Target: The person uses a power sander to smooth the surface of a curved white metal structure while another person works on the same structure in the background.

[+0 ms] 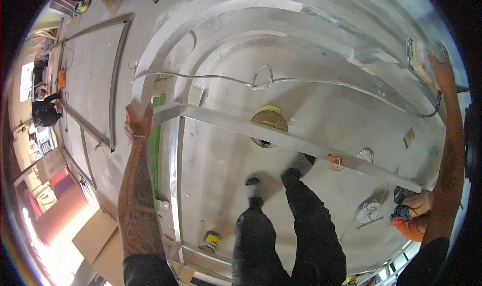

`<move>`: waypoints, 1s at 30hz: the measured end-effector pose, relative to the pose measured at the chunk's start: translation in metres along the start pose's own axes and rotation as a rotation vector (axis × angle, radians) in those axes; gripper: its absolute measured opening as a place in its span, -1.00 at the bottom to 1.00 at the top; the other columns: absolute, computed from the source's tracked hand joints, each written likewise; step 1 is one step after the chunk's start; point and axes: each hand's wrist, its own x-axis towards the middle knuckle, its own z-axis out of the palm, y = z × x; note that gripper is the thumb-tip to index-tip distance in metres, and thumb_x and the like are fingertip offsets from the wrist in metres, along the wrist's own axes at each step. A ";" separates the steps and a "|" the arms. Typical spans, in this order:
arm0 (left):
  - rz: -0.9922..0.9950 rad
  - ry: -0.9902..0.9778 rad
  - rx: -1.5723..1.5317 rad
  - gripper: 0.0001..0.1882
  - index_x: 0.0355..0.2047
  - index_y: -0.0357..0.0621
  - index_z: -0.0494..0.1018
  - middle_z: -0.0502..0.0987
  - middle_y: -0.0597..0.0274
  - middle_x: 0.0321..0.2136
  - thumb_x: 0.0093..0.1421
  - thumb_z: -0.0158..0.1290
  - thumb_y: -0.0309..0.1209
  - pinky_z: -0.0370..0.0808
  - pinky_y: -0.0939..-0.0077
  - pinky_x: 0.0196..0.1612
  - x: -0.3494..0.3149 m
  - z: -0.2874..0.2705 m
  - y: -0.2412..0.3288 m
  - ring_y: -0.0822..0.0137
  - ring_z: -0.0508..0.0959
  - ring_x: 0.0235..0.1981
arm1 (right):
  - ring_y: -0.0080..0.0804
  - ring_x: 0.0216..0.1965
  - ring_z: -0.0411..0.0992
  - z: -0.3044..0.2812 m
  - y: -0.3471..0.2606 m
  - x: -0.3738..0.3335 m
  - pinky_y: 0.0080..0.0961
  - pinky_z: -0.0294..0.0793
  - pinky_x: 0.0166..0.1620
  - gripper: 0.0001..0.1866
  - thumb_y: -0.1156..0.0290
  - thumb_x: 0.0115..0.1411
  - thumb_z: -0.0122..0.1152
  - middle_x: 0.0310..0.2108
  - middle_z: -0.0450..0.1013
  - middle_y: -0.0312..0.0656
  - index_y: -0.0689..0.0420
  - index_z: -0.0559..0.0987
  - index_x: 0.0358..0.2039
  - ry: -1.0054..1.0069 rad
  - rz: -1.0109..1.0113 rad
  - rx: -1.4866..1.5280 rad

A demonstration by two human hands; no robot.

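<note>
My left hand point(138, 120), with a chain bracelet at the wrist, closes around the lower end of a curved white panel point(145, 77), where a metal bar point(168, 113) meets it. My right hand point(442, 65) is raised at the far right, beside a small box-like fitting point(415, 57). Its fingers bend round a greyish thing that I cannot make out. A long pale metal beam point(301, 144) runs between the two sides, in front of my legs. A grey cable point(211, 77) hangs across the curved frame, with a loop in its middle.
A round tin point(270, 121) stands behind the beam; a smaller yellow-labelled can point(211, 241) is near my legs. A green strip point(156, 160) stands beside a metal upright point(174, 170). A person in orange point(409, 225) is at right; another person point(46, 107) is far left. Cardboard point(95, 236) leans lower left.
</note>
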 end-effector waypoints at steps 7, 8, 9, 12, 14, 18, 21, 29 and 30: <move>0.290 0.222 0.206 -0.27 0.22 -0.37 0.33 0.46 -0.25 0.13 0.26 0.23 -0.05 0.43 0.05 0.21 0.043 0.015 -0.138 -0.17 0.48 0.13 | -0.02 0.33 0.21 0.012 -0.107 -0.012 -0.08 0.15 0.37 -0.34 -0.03 0.30 0.24 0.38 0.14 0.09 -0.03 0.42 0.33 -0.338 -0.234 -0.529; 0.190 0.115 0.159 -0.23 0.25 -0.36 0.31 0.44 -0.22 0.18 0.27 0.21 -0.01 0.39 0.04 0.25 0.041 0.031 -0.119 -0.16 0.46 0.18 | -0.12 0.50 -0.06 -0.019 -0.130 -0.018 -0.07 -0.16 0.53 -0.38 -0.07 0.33 0.22 0.53 -0.14 0.05 -0.11 0.44 0.32 -0.710 -0.363 -1.010; 0.219 0.130 0.079 -0.25 0.25 -0.33 0.31 0.43 -0.21 0.21 0.28 0.21 0.00 0.40 0.06 0.24 0.047 0.031 -0.119 -0.15 0.45 0.20 | -0.09 0.32 0.20 -0.025 -0.089 -0.016 -0.10 -0.05 0.50 -0.49 0.03 0.36 0.17 0.31 0.20 0.05 -0.07 0.52 0.25 -0.472 -0.260 -0.668; 0.206 0.078 -0.186 -0.28 0.26 -0.24 0.30 0.45 -0.27 0.18 0.30 0.18 0.01 0.45 0.09 0.17 0.051 0.035 -0.090 -0.17 0.50 0.18 | -0.07 0.13 0.46 -0.030 -0.053 -0.005 -0.14 0.12 0.44 -0.61 0.14 0.39 0.13 0.02 0.57 0.05 0.06 0.61 0.10 -0.218 -0.049 -0.233; 0.206 0.107 -0.164 -0.28 0.23 -0.24 0.32 0.51 -0.28 0.11 0.28 0.20 0.02 0.48 0.06 0.13 0.042 0.022 -0.071 -0.19 0.54 0.13 | -0.07 0.11 0.46 -0.029 -0.053 0.005 -0.14 0.18 0.40 -0.61 0.15 0.38 0.13 -0.04 0.60 0.05 0.16 0.63 0.03 -0.205 0.080 -0.103; 0.144 0.119 -0.023 -0.10 0.29 -0.14 0.29 0.51 -0.26 0.11 0.15 0.11 0.27 0.45 0.04 0.17 0.032 -0.014 -0.046 -0.19 0.51 0.16 | -0.08 -0.20 0.53 -0.039 -0.101 -0.004 -0.10 0.51 -0.08 -0.57 0.14 0.22 0.24 -0.24 0.61 0.04 0.31 0.65 -0.17 -0.150 -0.323 -0.474; 0.056 0.071 0.134 0.20 0.42 0.02 0.22 0.44 -0.22 0.21 -0.01 -0.06 0.63 0.37 0.05 0.29 0.017 -0.020 -0.033 -0.14 0.40 0.28 | -0.10 -0.44 0.50 -0.051 -0.138 -0.033 -0.07 0.51 -0.35 -0.57 0.15 0.12 0.30 -0.35 0.59 0.03 0.30 0.68 -0.22 -0.132 0.154 0.000; 0.140 0.177 0.095 -0.05 0.27 -0.12 0.29 0.53 -0.24 0.07 0.10 0.09 0.35 0.45 0.02 0.15 0.042 -0.015 -0.047 -0.20 0.51 0.13 | 0.02 -0.15 0.54 -0.049 -0.108 0.006 0.05 0.51 -0.12 -0.42 0.02 0.18 0.34 -0.06 0.59 0.13 0.34 0.66 -0.06 -0.228 0.036 -0.220; 0.148 0.181 0.086 -0.08 0.25 -0.14 0.30 0.54 -0.24 0.05 0.11 0.11 0.31 0.46 0.01 0.14 0.047 -0.016 -0.048 -0.20 0.52 0.11 | 0.02 -0.15 0.54 -0.047 -0.105 0.007 0.05 0.51 -0.12 -0.42 0.02 0.18 0.34 -0.06 0.59 0.13 0.34 0.66 -0.06 -0.227 0.034 -0.216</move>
